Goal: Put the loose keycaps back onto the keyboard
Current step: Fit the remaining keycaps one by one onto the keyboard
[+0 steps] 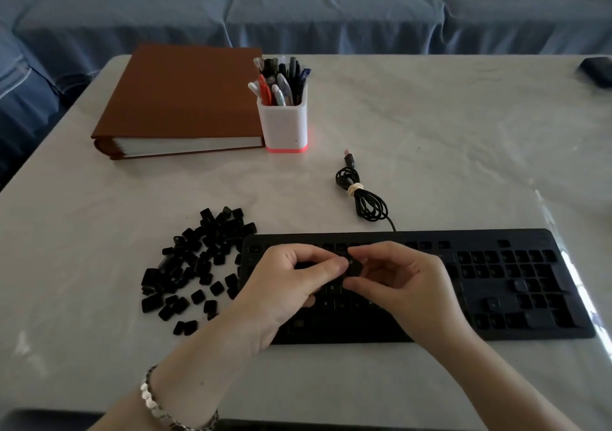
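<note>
A black keyboard (496, 285) lies on the white table, with keys fitted on its right side and a few letters showing in the middle. A pile of loose black keycaps (195, 265) sits just left of it. Above the keyboard's middle, my left hand (284, 285) and my right hand (400, 281) meet at one black keycap (353, 266). The fingertips of both hands pinch it. My hands hide the keyboard's left-middle rows.
The keyboard's coiled cable (364, 195) with a USB plug lies behind it. A brown binder (182, 99) and a white pen holder (284, 122) stand at the back left. A dark object (597, 71) sits at the far right edge. A blue sofa is beyond the table.
</note>
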`<state>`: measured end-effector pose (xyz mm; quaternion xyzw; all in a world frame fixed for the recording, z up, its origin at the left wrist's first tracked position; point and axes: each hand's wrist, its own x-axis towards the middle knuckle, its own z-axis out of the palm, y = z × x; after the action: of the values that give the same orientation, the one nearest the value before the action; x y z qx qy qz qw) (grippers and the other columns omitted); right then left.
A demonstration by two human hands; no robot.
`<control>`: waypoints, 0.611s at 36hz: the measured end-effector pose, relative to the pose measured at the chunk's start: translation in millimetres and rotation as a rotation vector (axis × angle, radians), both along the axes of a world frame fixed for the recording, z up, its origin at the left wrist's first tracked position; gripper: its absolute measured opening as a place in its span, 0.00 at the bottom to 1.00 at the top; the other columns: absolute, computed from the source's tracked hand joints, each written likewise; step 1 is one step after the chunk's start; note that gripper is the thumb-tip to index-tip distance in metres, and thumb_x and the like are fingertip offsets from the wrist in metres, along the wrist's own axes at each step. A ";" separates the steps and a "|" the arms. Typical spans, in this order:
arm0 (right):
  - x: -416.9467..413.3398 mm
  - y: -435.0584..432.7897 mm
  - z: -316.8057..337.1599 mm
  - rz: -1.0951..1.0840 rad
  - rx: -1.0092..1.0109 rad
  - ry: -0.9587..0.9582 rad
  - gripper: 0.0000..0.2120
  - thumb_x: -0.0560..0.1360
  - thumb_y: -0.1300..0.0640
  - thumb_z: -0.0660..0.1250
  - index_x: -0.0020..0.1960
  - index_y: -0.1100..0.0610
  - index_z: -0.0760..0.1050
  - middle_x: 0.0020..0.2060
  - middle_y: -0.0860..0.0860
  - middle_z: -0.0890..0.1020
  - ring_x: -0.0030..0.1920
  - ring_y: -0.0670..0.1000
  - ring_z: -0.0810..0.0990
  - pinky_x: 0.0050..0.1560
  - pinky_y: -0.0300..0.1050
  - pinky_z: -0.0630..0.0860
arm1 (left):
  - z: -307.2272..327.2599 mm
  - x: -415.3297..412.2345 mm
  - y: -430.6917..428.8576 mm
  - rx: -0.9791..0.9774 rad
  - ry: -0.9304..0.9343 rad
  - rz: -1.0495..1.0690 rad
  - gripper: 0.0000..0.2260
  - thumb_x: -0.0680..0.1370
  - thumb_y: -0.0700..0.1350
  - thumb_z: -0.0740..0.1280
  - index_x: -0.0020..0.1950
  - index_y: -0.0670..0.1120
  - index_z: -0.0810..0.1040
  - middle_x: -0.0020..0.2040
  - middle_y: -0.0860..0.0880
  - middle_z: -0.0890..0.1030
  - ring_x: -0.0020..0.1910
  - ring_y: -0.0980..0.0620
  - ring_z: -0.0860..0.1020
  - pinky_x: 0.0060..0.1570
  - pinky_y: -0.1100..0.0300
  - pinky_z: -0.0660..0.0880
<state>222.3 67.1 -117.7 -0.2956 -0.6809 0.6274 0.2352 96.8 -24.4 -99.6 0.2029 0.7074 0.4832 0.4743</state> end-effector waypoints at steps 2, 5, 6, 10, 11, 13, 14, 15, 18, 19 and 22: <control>4.6 1.0 -2.0 -0.013 -0.007 -0.013 0.15 0.56 0.56 0.74 0.43 0.51 0.81 0.34 0.44 0.82 0.34 0.43 0.80 0.39 0.34 0.77 | -2.9 2.5 2.2 -0.012 0.023 -0.014 0.02 0.73 0.46 0.71 0.42 0.50 0.83 0.23 0.61 0.74 0.26 0.65 0.72 0.38 0.64 0.72; 10.9 2.3 -3.1 -0.025 0.003 -0.028 0.15 0.56 0.54 0.74 0.43 0.51 0.81 0.34 0.46 0.83 0.34 0.44 0.80 0.40 0.34 0.77 | -7.2 5.8 5.2 -0.022 0.047 -0.039 0.02 0.73 0.48 0.71 0.41 0.51 0.83 0.25 0.61 0.75 0.28 0.66 0.73 0.37 0.66 0.72; 12.9 2.7 -3.2 -0.028 0.017 -0.036 0.14 0.57 0.54 0.74 0.43 0.51 0.81 0.34 0.46 0.83 0.34 0.44 0.80 0.40 0.34 0.76 | -8.3 7.4 6.4 -0.022 0.046 -0.047 0.02 0.73 0.48 0.71 0.41 0.52 0.82 0.26 0.61 0.76 0.28 0.67 0.73 0.36 0.66 0.71; 21.3 5.1 -4.7 -0.058 0.039 -0.057 0.12 0.60 0.57 0.75 0.43 0.51 0.81 0.35 0.48 0.83 0.35 0.45 0.81 0.40 0.34 0.77 | -12.7 14.2 11.0 -0.018 0.038 -0.067 0.03 0.74 0.48 0.70 0.42 0.51 0.82 0.25 0.60 0.75 0.27 0.66 0.73 0.33 0.69 0.69; 23.9 5.9 -5.8 -0.064 0.042 -0.058 0.12 0.62 0.61 0.76 0.43 0.51 0.81 0.35 0.48 0.83 0.36 0.45 0.81 0.40 0.34 0.77 | -13.4 15.8 12.1 -0.014 0.034 -0.071 0.04 0.74 0.48 0.70 0.43 0.50 0.82 0.25 0.60 0.74 0.26 0.65 0.72 0.32 0.69 0.69; 30.6 8.3 -7.7 -0.083 0.047 -0.063 0.13 0.64 0.66 0.75 0.43 0.51 0.81 0.35 0.48 0.82 0.36 0.46 0.81 0.40 0.35 0.77 | -15.4 19.1 14.9 -0.011 0.047 -0.073 0.05 0.74 0.49 0.69 0.43 0.49 0.82 0.24 0.60 0.73 0.25 0.65 0.72 0.30 0.70 0.69; 35.1 10.2 -8.3 -0.101 0.042 -0.068 0.13 0.65 0.68 0.74 0.43 0.51 0.81 0.35 0.48 0.82 0.36 0.45 0.81 0.40 0.35 0.77 | -17.1 21.0 16.7 -0.008 0.069 -0.077 0.05 0.75 0.49 0.69 0.43 0.49 0.82 0.23 0.60 0.73 0.25 0.65 0.72 0.30 0.71 0.69; 39.9 13.0 -9.2 -0.122 0.034 -0.073 0.13 0.66 0.69 0.74 0.43 0.52 0.81 0.34 0.47 0.82 0.35 0.44 0.80 0.39 0.34 0.76 | -18.6 23.1 18.8 -0.005 0.097 -0.084 0.05 0.76 0.49 0.68 0.43 0.49 0.82 0.23 0.60 0.74 0.26 0.65 0.72 0.31 0.71 0.70; 58.6 25.8 -10.7 -0.204 0.015 -0.111 0.13 0.67 0.71 0.72 0.43 0.54 0.80 0.32 0.46 0.81 0.33 0.41 0.78 0.37 0.32 0.75 | -25.9 30.6 26.5 -0.006 0.164 -0.116 0.06 0.77 0.49 0.66 0.42 0.52 0.81 0.26 0.56 0.73 0.29 0.56 0.71 0.34 0.65 0.70; 64.4 30.7 -11.9 -0.229 0.012 -0.128 0.13 0.67 0.71 0.71 0.43 0.54 0.80 0.30 0.46 0.81 0.32 0.40 0.78 0.36 0.31 0.75 | -27.8 32.0 28.6 -0.009 0.190 -0.126 0.07 0.77 0.49 0.65 0.42 0.53 0.81 0.27 0.52 0.72 0.30 0.51 0.69 0.33 0.62 0.68; 90.0 47.6 -14.3 -0.312 0.045 -0.195 0.13 0.68 0.70 0.71 0.43 0.53 0.79 0.30 0.44 0.81 0.32 0.38 0.77 0.36 0.29 0.74 | -35.1 41.8 39.7 0.029 0.337 -0.188 0.06 0.78 0.49 0.64 0.43 0.54 0.79 0.32 0.51 0.77 0.31 0.50 0.72 0.31 0.67 0.69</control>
<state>312.3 114.7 -132.0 -0.4516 -0.6603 0.5363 0.2691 138.6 15.3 -134.7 0.3528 0.7478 0.4061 0.3891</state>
